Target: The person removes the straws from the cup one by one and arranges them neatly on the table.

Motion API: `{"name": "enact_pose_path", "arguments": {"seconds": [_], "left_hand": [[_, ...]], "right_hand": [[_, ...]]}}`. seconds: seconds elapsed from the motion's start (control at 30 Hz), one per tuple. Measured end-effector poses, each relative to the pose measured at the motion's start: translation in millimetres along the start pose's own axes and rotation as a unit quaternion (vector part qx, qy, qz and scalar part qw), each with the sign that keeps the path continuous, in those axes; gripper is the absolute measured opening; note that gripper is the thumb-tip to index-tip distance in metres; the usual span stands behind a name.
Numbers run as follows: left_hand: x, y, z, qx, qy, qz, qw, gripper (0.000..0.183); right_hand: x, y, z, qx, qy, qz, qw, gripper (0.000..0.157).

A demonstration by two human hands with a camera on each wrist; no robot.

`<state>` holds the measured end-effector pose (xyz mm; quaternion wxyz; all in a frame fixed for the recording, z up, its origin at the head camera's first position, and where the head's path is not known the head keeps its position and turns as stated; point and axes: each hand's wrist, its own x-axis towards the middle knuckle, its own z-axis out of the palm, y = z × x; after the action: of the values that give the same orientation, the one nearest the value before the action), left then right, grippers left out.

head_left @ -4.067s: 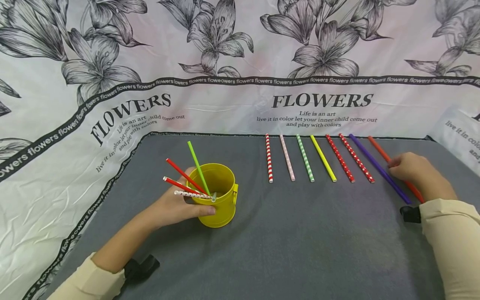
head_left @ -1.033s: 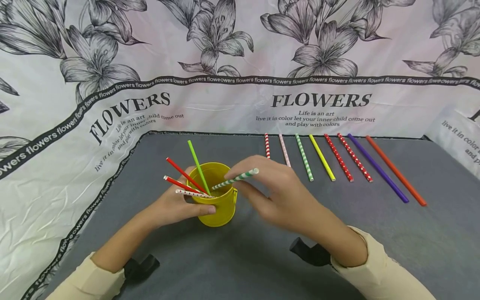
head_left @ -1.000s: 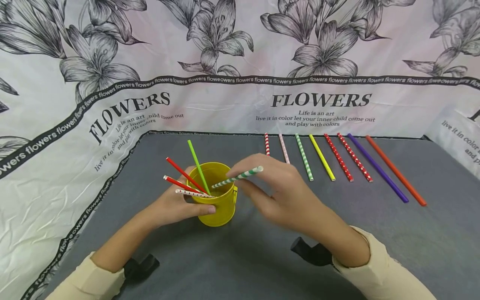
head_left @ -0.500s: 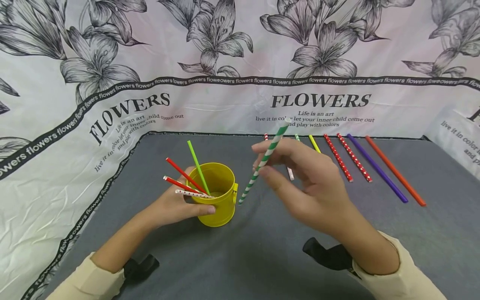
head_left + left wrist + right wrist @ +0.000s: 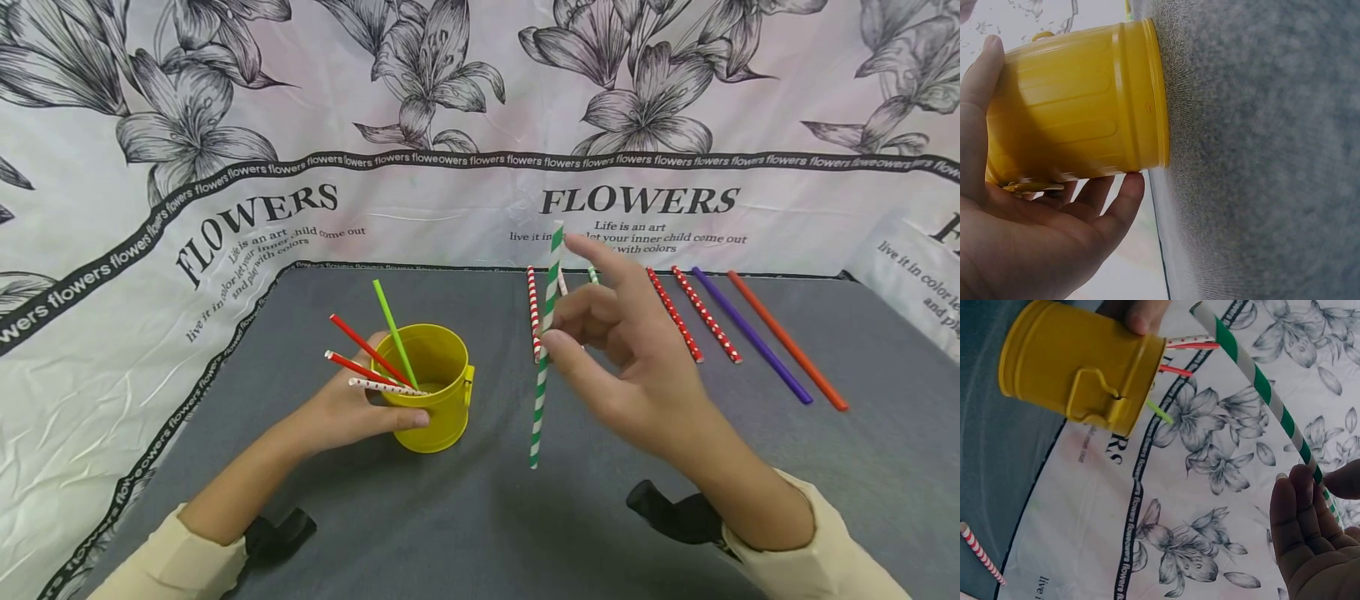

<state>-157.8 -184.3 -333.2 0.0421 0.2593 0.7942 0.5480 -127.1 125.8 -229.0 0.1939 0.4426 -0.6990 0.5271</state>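
Note:
My left hand (image 5: 352, 412) grips the side of a small yellow bucket (image 5: 444, 421) standing on the table, thumb at the front. Several drinking straws lean out over its left rim: a lime green straw (image 5: 387, 312), red ones, and a white dotted straw (image 5: 375, 385). To the right of the bucket, my right hand (image 5: 637, 367) pinches a green-and-white striped straw (image 5: 538, 408) between thumb and fingers, its index finger raised near the top end. This straw stands nearly upright, apart from the bucket. In the right wrist view, the bucket's handle (image 5: 1079, 394) hangs against its side.
A row of straws lies at the back right: a red-and-white striped straw (image 5: 532, 304), red dotted straws (image 5: 675, 315), a purple straw (image 5: 750, 333) and an orange straw (image 5: 787, 340). My right hand covers part of the row. A flower-printed cloth (image 5: 450, 200) borders the grey table (image 5: 465, 525).
About four seconds ago my right hand was by the orange straw. One second ago it held the green striped straw at the bucket's mouth; since then the straw moved right and turned upright.

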Motion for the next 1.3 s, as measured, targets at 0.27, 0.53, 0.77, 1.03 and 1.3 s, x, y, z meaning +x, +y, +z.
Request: {"name": "enact_pose_path", "arguments": {"seconds": [0.27, 0.53, 0.77, 1.03, 1.3], "left_hand": [[-0.6, -1.0, 0.0, 0.001, -0.002, -0.002, 1.0000, 0.077], [-0.7, -0.6, 0.4, 0.001, 0.001, 0.000, 1.0000, 0.077], [-0.5, -0.4, 0.9, -0.007, 0.003, -0.002, 1.0000, 0.082], [-1.3, 0.3, 0.7, 0.006, 0.016, -0.027, 0.9995, 0.083], [-0.3, 0.2, -0.4, 0.010, 0.004, -0.026, 0.9996, 0.079]], "right_hand": [[-9.9, 17.8, -5.0, -0.082, -0.056, 0.043, 0.994, 0.034], [-17.2, 42.9, -7.8, -0.168, -0.146, 0.146, 0.964, 0.023], [-21.4, 56.1, -5.2, -0.176, -0.176, 0.193, 0.949, 0.018], [-25.0, 67.4, -3.6, -0.184, -0.221, 0.230, 0.930, 0.017], [-28.3, 77.9, -4.2, -0.174, -0.260, 0.248, 0.917, 0.011]]}}
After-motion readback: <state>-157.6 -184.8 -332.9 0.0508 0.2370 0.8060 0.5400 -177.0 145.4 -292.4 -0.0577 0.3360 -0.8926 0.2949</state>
